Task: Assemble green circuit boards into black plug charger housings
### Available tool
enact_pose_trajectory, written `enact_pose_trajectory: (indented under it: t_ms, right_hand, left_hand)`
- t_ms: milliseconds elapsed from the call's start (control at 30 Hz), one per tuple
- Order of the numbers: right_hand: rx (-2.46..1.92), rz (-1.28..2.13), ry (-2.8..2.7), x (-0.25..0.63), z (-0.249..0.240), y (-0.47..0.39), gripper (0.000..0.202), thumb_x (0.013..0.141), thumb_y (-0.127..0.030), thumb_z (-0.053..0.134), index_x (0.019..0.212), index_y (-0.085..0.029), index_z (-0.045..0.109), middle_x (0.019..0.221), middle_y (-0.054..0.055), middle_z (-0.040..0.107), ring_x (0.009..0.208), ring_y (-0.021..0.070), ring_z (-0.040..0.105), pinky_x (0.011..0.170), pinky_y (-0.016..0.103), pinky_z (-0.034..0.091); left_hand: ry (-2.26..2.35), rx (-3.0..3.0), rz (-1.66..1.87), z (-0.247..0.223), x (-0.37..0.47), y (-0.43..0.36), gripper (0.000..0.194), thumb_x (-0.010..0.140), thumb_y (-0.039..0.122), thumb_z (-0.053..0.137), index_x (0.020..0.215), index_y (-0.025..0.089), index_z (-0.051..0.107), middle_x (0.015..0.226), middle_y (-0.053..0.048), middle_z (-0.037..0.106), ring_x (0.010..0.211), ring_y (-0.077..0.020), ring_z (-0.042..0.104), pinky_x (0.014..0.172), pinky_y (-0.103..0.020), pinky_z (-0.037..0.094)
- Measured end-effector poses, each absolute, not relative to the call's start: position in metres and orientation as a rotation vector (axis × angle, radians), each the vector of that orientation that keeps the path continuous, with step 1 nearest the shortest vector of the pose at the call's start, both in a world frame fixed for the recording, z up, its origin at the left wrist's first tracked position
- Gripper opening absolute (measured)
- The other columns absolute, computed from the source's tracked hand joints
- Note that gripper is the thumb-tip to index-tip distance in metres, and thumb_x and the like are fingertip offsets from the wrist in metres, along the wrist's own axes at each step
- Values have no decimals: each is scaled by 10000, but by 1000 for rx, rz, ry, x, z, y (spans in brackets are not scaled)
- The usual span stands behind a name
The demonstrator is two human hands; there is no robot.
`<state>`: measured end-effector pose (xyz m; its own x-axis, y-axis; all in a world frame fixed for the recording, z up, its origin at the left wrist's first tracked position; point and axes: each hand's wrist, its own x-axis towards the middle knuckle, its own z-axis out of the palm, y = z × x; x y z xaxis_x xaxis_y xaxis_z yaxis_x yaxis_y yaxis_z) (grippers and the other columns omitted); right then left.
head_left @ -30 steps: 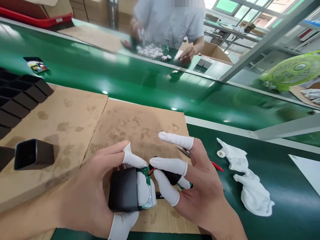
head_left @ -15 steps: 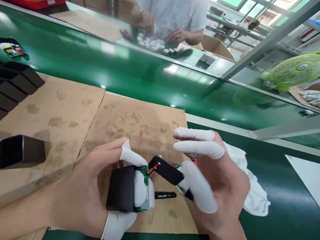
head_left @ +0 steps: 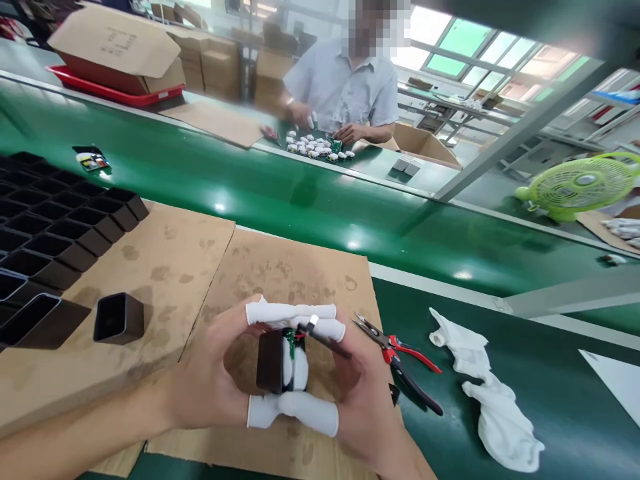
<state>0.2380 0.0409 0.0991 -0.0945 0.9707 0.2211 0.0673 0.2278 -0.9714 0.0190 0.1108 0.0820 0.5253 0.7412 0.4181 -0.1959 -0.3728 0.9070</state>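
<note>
As hands (head_left: 215, 377) (head_left: 363, 383) surround black case (head_left: 270, 362), green board (head_left: 291, 341) partly inside

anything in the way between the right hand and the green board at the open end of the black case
Yes, partly: a slim black piece slants between the green board in the black case and the right hand's palm. The pliers lie beyond that hand, outside the gap.

Head camera: worn on head, facing forward and down. Left hand (head_left: 210, 380) and right hand (head_left: 365, 387) near, low centre; person (head_left: 345, 93) farther, upper centre.
</note>
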Motion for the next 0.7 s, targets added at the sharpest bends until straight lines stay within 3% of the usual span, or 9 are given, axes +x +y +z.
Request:
enact_pose_trajectory:
  t_ms: [100,200,333,600,700]
  right_hand:
    - [-1065,981,-1482,235,107,41,511,919,-239,991,1366,-404,806,1391,66,735,1289,268,706,1100,390,596]
    - [-1073,940,-1494,235,114,40,345,987,-177,906,1250,-391,842,1319,59,754,1214,238,716,1056,366,597]
    - [-1083,950,-1458,234,113,39,339,956,-190,944,1223,-368,836,1316,64,753,1166,230,711,1057,360,602]
    - [-1020,979,-1360,232,116,40,336,963,-303,959,1270,-372,842,1246,75,815,1170,257,768,1036,375,648]
    - [-1001,1035,-1425,237,120,40,578,811,-481,1062,1319,-327,831,1298,124,794,1204,332,767,1042,455,673]
  left_hand:
    - [468,1688,1047,76,21,106,898,768,186,985,1542,408,589,1266,-44,758,1099,-283,769,962,-440,656]
    - [397,1678,1084,73,25,102,840,790,218,963,1525,374,587,1151,-47,771,975,-268,767,866,-423,655]
    - [356,1698,1122,75,27,103,704,774,156,931,1400,330,660,1023,-33,732,849,-237,720,737,-382,602]
    - [338,1877,1199,82,24,109,635,784,108,913,1357,257,685,1019,-38,734,844,-211,683,728,-332,553]
    - [319,1840,1177,81,23,110,663,752,174,974,1343,258,687,978,-28,728,809,-209,666,712,-329,525]
